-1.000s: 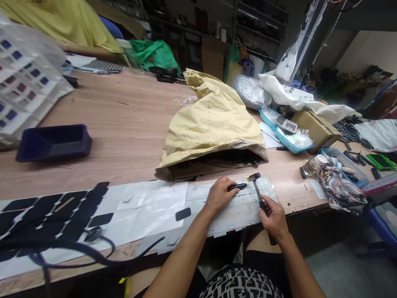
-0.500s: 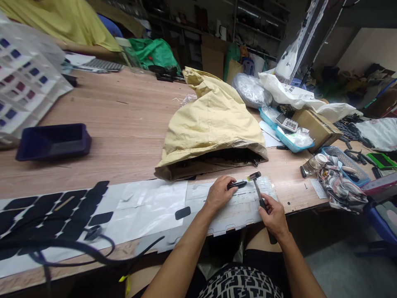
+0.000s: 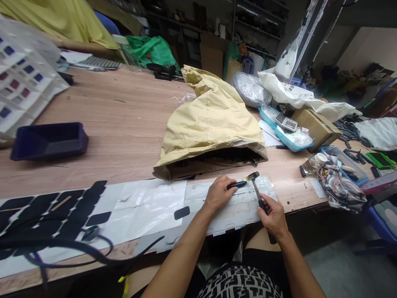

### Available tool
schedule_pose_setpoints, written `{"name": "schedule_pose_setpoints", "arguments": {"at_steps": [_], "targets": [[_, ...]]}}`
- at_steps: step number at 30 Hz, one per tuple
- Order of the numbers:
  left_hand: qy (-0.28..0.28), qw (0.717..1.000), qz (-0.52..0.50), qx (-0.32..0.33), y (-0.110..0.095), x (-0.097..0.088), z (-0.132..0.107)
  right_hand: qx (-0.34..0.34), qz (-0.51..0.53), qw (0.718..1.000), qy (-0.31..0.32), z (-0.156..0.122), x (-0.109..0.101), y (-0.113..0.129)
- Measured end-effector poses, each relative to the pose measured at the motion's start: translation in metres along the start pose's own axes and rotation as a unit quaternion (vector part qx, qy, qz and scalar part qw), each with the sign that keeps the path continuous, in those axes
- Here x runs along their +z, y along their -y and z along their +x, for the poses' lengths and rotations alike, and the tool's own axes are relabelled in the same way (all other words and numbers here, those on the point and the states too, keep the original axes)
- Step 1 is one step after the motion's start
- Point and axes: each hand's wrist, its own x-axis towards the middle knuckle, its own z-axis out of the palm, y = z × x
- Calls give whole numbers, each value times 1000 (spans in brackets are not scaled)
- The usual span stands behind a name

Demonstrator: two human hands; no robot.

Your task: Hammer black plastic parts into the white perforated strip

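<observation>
So way over to the left of the yellow bag [image 3: 214, 120] you've got a purple bin [image 3: 83, 138] on the bench [image 3: 124, 124]. Nearer you on the bag's left, a bunch of black pads [image 3: 43, 215] sits on a white sheet [image 3: 149, 207], plus one loose pad [image 3: 181, 212] over toward the bag's near corner.

Right in front of the bag's open mouth is the action. Your left hand [image 3: 219, 192] is pinched onto a small black piece [image 3: 236, 184], holding it over a pale board [image 3: 229, 213]. A hammer [image 3: 254, 186] is just right of the piece, its head up by the right end of the bag's mouth, and your right hand [image 3: 273, 215] is wrapped around the handle. Can't tell if the head touches the piece.

Off to the bag's right: calculator [image 3: 287, 123], then a jar [image 3: 314, 163].

Reads to me like the steady-it-and-tap-it step, hammer lined up by the tip of the piece. If so, imo the next move calls for a short, controlled tap, left hand keeping the piece put and fingertips well clear of the head.
</observation>
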Motion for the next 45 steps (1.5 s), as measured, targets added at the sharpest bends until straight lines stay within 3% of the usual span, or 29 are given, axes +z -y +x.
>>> {"name": "schedule_pose_setpoints", "arguments": {"at_steps": [28, 33, 39, 45], "targets": [[9, 1000, 6, -4, -9, -4, 2, -118, -69, 990, -20, -6, -3, 9], [9, 1000, 13, -12, -9, -3, 2, -134, -111, 985, 5, -7, -1, 5], [9, 1000, 8, -9, -9, -3, 2, -143, -73, 987, -1, -8, -1, 10], [3, 1000, 9, -4, -9, -2, 3, -141, -83, 986, 35, -9, 6, 11]]}}
